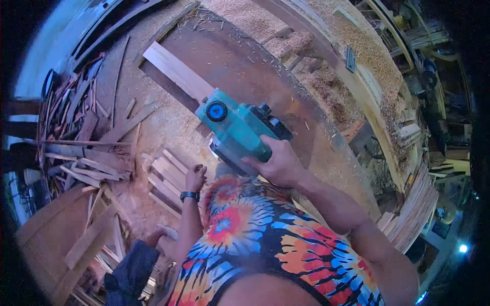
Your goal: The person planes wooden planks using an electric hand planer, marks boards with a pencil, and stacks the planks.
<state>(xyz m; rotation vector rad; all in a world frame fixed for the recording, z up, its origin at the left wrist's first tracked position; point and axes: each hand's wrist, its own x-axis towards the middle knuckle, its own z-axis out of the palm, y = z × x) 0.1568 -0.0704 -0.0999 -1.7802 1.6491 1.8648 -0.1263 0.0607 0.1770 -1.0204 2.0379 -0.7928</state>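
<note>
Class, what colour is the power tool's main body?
The power tool's main body is teal green; best view: head.

Under my right hand [278,160], the planer [240,130] is sitting on the board [176,69], which is extending ahead along the left side of the worktop [245,61]. Strips [166,176] are lying left, scraps [76,122] farther left; shavings [380,58] are lying beyond the worktop, rightward.
</note>
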